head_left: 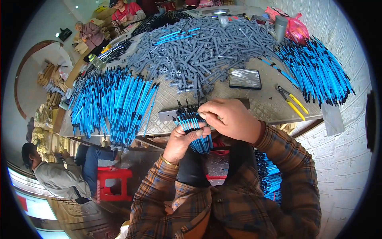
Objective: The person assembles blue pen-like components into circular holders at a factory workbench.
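Left hand (184,140) clenched around bundle of blue tubes (194,126); right hand (230,119) pinches bundle's black tips. Grey fittings pile (203,47) at 12 o'clock on counter (262,101); yellow pliers (293,102) at 3 o'clock.

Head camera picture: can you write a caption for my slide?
Left hand grips a bundle of blue tubes; right hand pinches its tips above a table.

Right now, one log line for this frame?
left hand: grips bundle of blue rods | right hand: fingers pinch the bundle's top | table: grey parts pile, yellow pliers
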Available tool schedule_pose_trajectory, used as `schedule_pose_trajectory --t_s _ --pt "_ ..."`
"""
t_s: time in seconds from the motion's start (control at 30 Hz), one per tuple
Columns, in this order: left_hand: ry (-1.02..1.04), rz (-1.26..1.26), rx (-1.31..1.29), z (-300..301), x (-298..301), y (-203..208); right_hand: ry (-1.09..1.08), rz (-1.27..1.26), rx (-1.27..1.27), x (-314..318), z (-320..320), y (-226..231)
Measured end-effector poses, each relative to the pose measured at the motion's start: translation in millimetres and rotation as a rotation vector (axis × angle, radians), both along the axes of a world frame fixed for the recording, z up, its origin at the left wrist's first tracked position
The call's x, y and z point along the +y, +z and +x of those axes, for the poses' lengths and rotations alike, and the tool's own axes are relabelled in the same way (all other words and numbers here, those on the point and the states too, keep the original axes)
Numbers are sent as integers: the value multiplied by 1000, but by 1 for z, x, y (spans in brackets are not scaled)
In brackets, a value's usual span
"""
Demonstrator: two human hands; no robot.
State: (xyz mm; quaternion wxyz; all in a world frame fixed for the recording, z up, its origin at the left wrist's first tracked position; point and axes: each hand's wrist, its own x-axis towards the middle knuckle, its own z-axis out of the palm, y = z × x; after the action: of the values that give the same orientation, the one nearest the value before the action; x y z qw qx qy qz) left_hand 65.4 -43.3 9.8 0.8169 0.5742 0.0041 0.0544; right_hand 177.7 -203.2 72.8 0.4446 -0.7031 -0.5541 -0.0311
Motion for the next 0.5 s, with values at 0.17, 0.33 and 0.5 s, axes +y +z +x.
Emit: schedule_pose_trajectory --t_s 0.17,0.33,0.5 --pt "-19 20 29 1 1 -3 6 -2 -18 -1 4 -4" --pt "-3 -4 34 1 1 0 -11 -47 -29 -4 2 0" --pt "-7 -11 43 1 0 -2 -20 -56 -30 -4 2 1"
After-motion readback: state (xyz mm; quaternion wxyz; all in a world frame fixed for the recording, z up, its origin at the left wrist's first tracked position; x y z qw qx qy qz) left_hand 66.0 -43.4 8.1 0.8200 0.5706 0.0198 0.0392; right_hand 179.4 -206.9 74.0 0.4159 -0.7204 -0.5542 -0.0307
